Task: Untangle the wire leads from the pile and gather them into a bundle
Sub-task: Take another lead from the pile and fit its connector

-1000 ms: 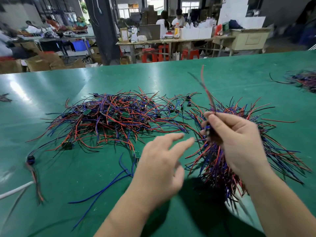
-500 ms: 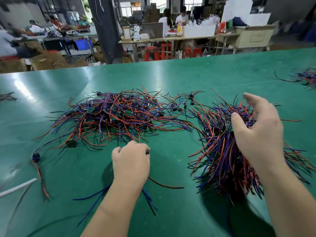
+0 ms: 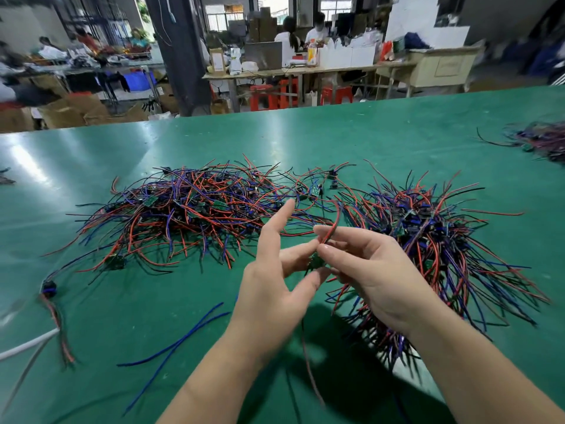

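Note:
A tangled pile of red, blue and black wire leads (image 3: 189, 212) with small green boards lies at the left centre of the green table (image 3: 336, 139). A gathered bundle of leads (image 3: 434, 246) fans out on the right. Between them, above the table, my left hand (image 3: 275, 286) and my right hand (image 3: 373, 270) meet on one wire lead (image 3: 331, 229) with a small green board. Both hands pinch it; my left index finger points up, and the red wire curves up over my right fingers.
Loose blue leads (image 3: 183, 341) lie near the front left. A lead with a blue connector (image 3: 49, 286) and a white cable (image 3: 27, 347) sit at the left edge. Another wire heap (image 3: 541, 139) lies far right. Workbenches and people fill the background.
My left hand left the table at the pile's edge and rose with a lead. My right hand left the bundle and came across to join it on the lead.

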### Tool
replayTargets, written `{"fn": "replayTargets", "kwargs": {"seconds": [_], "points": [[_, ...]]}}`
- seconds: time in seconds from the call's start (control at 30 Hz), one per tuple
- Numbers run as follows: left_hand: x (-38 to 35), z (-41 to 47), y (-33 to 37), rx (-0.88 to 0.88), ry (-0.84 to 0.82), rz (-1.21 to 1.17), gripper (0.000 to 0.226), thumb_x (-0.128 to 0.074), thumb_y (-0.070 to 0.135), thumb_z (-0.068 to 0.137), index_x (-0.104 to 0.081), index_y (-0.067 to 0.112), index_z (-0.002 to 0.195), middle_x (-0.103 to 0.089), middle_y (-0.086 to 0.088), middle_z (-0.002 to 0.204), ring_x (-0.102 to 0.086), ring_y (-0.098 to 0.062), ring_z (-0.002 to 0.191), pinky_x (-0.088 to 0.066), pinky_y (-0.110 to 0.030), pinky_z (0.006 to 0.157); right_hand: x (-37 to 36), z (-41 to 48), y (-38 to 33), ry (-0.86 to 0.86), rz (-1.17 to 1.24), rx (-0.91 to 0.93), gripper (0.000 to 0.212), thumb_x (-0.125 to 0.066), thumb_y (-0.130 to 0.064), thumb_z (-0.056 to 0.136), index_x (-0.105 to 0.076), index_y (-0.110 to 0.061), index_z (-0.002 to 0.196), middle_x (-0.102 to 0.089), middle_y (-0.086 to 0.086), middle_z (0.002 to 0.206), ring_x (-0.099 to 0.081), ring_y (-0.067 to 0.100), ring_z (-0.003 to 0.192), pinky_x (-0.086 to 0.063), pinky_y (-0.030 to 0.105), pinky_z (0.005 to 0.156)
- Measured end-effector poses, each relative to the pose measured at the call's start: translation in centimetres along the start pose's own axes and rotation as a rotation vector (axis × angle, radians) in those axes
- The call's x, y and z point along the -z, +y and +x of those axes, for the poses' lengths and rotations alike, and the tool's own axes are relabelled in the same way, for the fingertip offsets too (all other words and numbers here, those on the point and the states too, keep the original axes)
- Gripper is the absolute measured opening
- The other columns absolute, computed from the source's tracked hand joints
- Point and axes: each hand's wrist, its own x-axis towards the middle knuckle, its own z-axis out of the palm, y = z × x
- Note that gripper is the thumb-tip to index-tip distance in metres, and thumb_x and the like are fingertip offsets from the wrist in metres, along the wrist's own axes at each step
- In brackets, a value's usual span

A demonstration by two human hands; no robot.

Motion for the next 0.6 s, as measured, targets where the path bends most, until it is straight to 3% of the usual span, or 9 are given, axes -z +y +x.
{"fn": "replayTargets", "kwargs": {"seconds": [0.13,0.27,0.4,0.6], "points": [[-0.2,0.2,0.4,0.156,-0.022,-0.256,0.056,-0.064,0.001,0.083,-0.043,0.025,0.129,-0.072,0.003,0.108,-0.066,-0.013,0.106,-0.05,-0.023,0.09,0.1,0.1,-0.2,-0.034,0.03,-0.008,0.035,-0.077,-0.039,0.054,-0.078,-0.023,0.085,-0.069,-0.004,0.074,-0.048,0.004,0.061,-0.038,0.015,0.057],[0.0,0.6,0.7,0.316,-0.013,-0.354,0.038,-0.073,0.016,0.069,-0.065,0.011,0.106,-0.074,-0.002,0.098,-0.068,-0.012,0.092,-0.055,-0.023,0.08,0.1,0.1,-0.2,-0.05,0.107,-0.063,0.024,-0.071,-0.029,0.063,-0.078,-0.016,0.082,-0.065,0.012,0.081,-0.044,0.019,0.069,-0.034,0.024,0.061],[0.0,0.5,0.8,0.505,-0.01,-0.43,0.028,-0.072,0.022,0.063,-0.069,0.009,0.087,-0.072,-0.004,0.072,-0.066,-0.013,0.057,-0.057,-0.025,0.058,0.3,0.0,-0.2,-0.067,0.134,-0.116,0.02,-0.069,-0.022,0.065,-0.077,-0.01,0.079,-0.064,0.004,0.07,-0.047,0.008,0.057,-0.038,0.014,0.052],[0.4,0.9,1.1,0.742,0.028,-0.652,0.026,-0.065,0.031,0.068,-0.07,0.008,0.079,-0.07,-0.007,0.066,-0.064,-0.01,0.048,-0.052,-0.02,0.044,0.6,0.1,-0.7,-0.058,0.203,-0.088,0.014,-0.064,-0.013,0.07,-0.072,-0.006,0.079,-0.063,0.001,0.067,-0.046,0.009,0.055,-0.035,0.015,0.048]]}}
